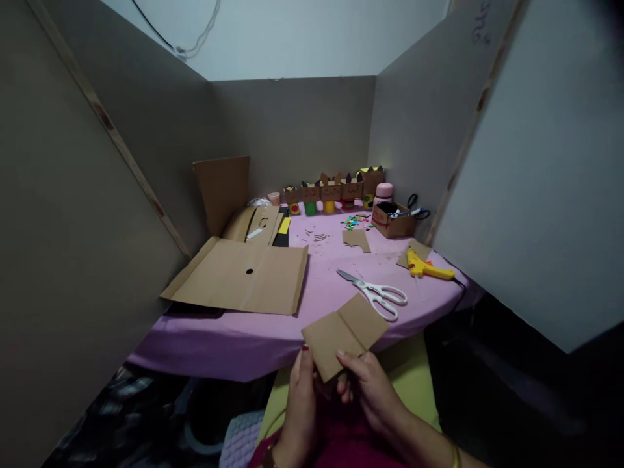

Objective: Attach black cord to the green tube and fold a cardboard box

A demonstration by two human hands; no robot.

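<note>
A creased piece of cardboard [330,338] is held up in front of me, just off the table's near edge, its fold line running across it. My left hand [303,383] grips its left lower edge, thumb along the border. On the near edge, my right hand [363,380] pinches it with the thumb on top and fingers curled beneath. Just beyond the cardboard lie white-handled scissors [375,292], blades apart a little or closed, I cannot tell. Further off is a cut cardboard scrap [357,241] with a wavy edge.
A yellow glue gun [429,266] rests at the right edge. Large cardboard sheets [234,276] cover the table's left side. At the back stand several decorated cardboard figures [330,192], a pink bottle [384,192] and a box of tools [394,224]. Grey partitions [292,123] enclose the table.
</note>
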